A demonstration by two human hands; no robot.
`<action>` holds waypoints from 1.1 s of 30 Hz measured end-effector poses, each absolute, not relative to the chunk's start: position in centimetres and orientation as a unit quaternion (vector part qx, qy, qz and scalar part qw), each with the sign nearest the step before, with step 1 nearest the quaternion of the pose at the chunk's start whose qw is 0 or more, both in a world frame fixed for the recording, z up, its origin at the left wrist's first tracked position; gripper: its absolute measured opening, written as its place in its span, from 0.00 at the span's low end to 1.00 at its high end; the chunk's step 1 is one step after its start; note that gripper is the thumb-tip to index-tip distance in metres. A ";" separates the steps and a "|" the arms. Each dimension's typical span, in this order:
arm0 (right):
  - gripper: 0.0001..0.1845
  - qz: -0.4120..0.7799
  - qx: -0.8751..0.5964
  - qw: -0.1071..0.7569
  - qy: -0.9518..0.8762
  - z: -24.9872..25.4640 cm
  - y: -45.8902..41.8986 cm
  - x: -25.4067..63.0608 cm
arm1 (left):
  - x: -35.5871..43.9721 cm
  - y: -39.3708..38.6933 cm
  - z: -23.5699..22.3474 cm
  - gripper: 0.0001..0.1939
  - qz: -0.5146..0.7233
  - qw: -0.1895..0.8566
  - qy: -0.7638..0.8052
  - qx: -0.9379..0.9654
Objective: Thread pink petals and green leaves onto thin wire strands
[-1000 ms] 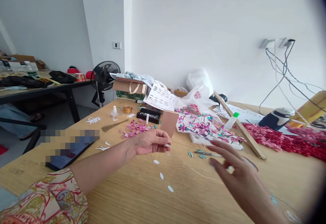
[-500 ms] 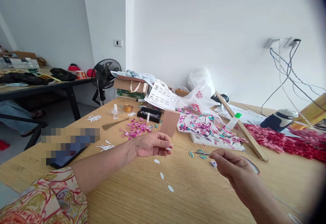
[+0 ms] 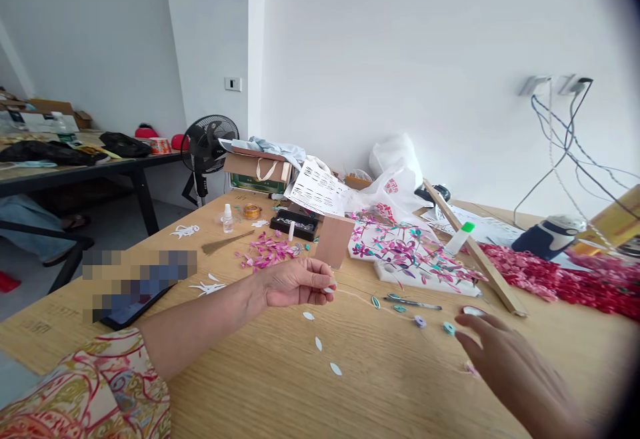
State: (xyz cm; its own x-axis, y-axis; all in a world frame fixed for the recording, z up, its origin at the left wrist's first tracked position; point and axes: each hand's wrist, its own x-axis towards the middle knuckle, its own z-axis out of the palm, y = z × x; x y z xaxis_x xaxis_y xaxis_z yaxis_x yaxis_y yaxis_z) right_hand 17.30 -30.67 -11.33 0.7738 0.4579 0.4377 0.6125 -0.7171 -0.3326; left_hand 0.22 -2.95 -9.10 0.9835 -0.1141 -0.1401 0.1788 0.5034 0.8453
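My left hand (image 3: 295, 282) hovers palm up over the wooden table (image 3: 260, 386), its fingers pinched on a small white petal-shaped piece (image 3: 329, 289). A thin thread runs from it to the right across the table. My right hand (image 3: 505, 366) lies low at the right with fingers stretched out, its tips close to a teal bead (image 3: 449, 328) and a white disc (image 3: 471, 310). A lilac bead (image 3: 420, 321) sits just left of the teal one. Three white petals (image 3: 317, 343) lie on the table below my left hand.
A white board with pink and teal paper flowers (image 3: 410, 252) lies behind, beside a wooden strip (image 3: 475, 252), a glue bottle (image 3: 457, 239) and a red petal heap (image 3: 550, 276). A cardboard block (image 3: 333, 240), loose pink petals (image 3: 265, 252), a phone (image 3: 130, 306) and tweezers (image 3: 413, 302) are around.
My right hand has let go of the lilac bead, which now lies on the table, and has moved right and down with fingers spread. My left hand has stayed put.
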 end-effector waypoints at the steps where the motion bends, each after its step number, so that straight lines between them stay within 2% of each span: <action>1: 0.14 -0.168 -0.908 0.215 -0.318 -11.1 -30.1 16.5 | 0.3 -3.1 -9.1 0.09 -0.090 0.864 0.027 0.494; 3: 0.17 -0.113 -0.893 0.246 -0.360 -10.3 -28.4 14.0 | 0.3 -3.4 -9.0 0.09 -0.100 0.861 0.017 0.498; 8: 0.15 0.198 -0.758 0.485 -0.388 -8.3 -22.8 7.8 | 0.5 -4.7 -8.8 0.10 -0.119 0.849 0.006 0.515; 11: 0.12 0.304 -0.699 0.543 -0.352 -8.2 -21.2 6.8 | 0.4 -5.0 -8.8 0.11 -0.113 0.843 0.007 0.526; 19: 0.14 0.224 -0.737 0.568 -0.289 -8.9 -22.2 8.4 | 0.3 -5.0 -8.9 0.11 -0.099 0.841 0.026 0.531; 25: 0.15 0.169 -0.774 0.541 -0.282 -8.4 -24.0 9.0 | 0.1 -4.5 -8.7 0.10 -0.080 0.851 0.028 0.518; 29: 0.14 0.107 -0.807 0.497 -0.302 -6.6 -25.6 7.7 | 0.1 -3.6 -8.6 0.09 -0.034 0.858 0.047 0.510; 33: 0.10 0.054 -0.784 0.434 -0.441 -3.7 -27.9 4.3 | 0.2 -3.6 -8.7 0.10 0.004 0.850 0.076 0.521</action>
